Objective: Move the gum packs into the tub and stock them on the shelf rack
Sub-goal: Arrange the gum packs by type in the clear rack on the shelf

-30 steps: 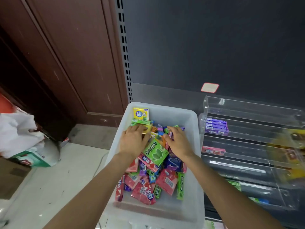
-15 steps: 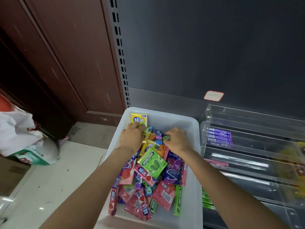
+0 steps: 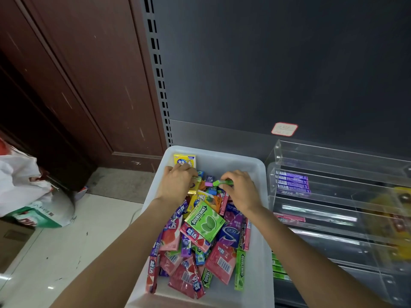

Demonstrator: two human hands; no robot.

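Head view, with all places given relative to the white tub [image 3: 260,218]: the tub stands on the shelf and holds a loose heap of gum packs [image 3: 200,241], so the gathering step looks done and the sorting and stocking step is judged to be in hand. The left hand [image 3: 176,185] reaches into the tub's far end, its grip curled over small packs just below a yellow pack [image 3: 184,160] that leans on the far wall; exactly what the fingers enclose cannot be told. The right hand [image 3: 241,191], also at the far end, has its grip pinched on a small green pack [image 3: 223,182]. A green Doublemint box [image 3: 205,221] lies on top of the heap at the tub's middle. Just right of the tub stands the clear acrylic rack [image 3: 333,196], its tiers stepped; purple packs [image 3: 292,182] sit in an upper tier, a pink pack [image 3: 289,217] one tier below, green packs [image 3: 278,267] in a low tier. The next move probably calls for lifting the held pack over the tub's right rim and sliding it into a tier of like kind, clearing each tier's clear front lip. Open room lies above the tub and rack; the dark back panel [image 3: 266,63] closes the far side, and a brown door [image 3: 77,74] and a white bag [image 3: 22,185] stand well apart to the left
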